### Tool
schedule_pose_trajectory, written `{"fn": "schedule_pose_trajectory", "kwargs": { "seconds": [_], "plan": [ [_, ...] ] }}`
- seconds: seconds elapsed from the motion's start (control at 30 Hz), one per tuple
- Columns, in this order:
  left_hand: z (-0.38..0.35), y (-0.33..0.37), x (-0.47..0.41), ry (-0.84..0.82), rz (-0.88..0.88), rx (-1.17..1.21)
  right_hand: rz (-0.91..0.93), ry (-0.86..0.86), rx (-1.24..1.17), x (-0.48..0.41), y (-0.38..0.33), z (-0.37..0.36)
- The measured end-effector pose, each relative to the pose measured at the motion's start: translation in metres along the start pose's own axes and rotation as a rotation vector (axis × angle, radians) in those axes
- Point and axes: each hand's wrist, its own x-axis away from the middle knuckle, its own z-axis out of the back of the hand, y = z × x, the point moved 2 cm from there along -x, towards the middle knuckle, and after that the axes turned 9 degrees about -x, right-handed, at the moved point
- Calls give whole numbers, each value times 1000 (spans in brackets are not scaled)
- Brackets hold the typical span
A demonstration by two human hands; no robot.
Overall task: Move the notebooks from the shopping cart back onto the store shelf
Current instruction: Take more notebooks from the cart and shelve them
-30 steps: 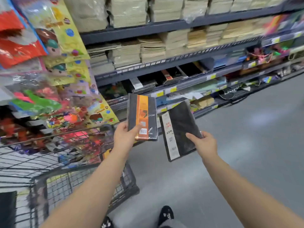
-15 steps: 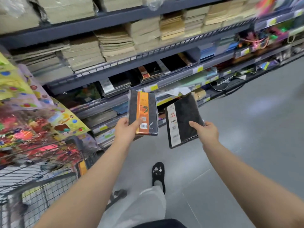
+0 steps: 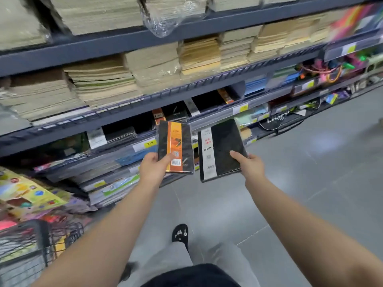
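Left hand (image 3: 154, 169) grips orange-banded notebook (image 3: 175, 147); right hand (image 3: 249, 165) grips black notebook (image 3: 222, 149), both near shelf (image 3: 217, 116). Best: match each to look-alike stack, slide in flat.

Grey tiled floor (image 3: 310, 193) with light glare; dark metal shelving (image 3: 124, 41) behind.

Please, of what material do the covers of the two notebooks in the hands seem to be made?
Orange-banded notebook in the left hand: dark cover, apparently under glossy plastic wrap, since it shows glare and wrinkles. Notebook with the white strip in the right hand: black, matte, faintly mottled, perhaps textured paper or imitation leather; uncertain.
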Motion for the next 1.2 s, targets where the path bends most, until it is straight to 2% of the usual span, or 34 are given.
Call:
{"fn": "schedule_pose_trajectory", "kwargs": {
  "seconds": [0.2, 0.4, 0.63, 0.73, 0.83, 0.93, 1.1, 1.2],
  "plan": [
    [-25, 7, -23, 73, 61, 2, -69, -124, -41, -55, -42, -23],
    [-65, 12, -23, 185, 148, 160, -139, -259, 18, -137, -64, -47],
    [-109, 17, -25, 357, 259, 273, -368, -399, -23, -187, -83, -79],
    [-124, 18, -25, 385, 284, 289, -495, -408, -152, -186, -71, -76],
    [-134, 16, -24, 385, 310, 280, -598, -523, -95, -171, -51, -74],
    [-138, 14, -24, 377, 322, 275, -604, -638, -8, -161, -41, -82],
    [-135, 18, -21, 405, 311, 270, -563, -587, -189, -168, -48, -106],
    [-132, 20, -20, 411, 319, 296, -516, -579, -198, -179, -58, -122]
  ]
}}
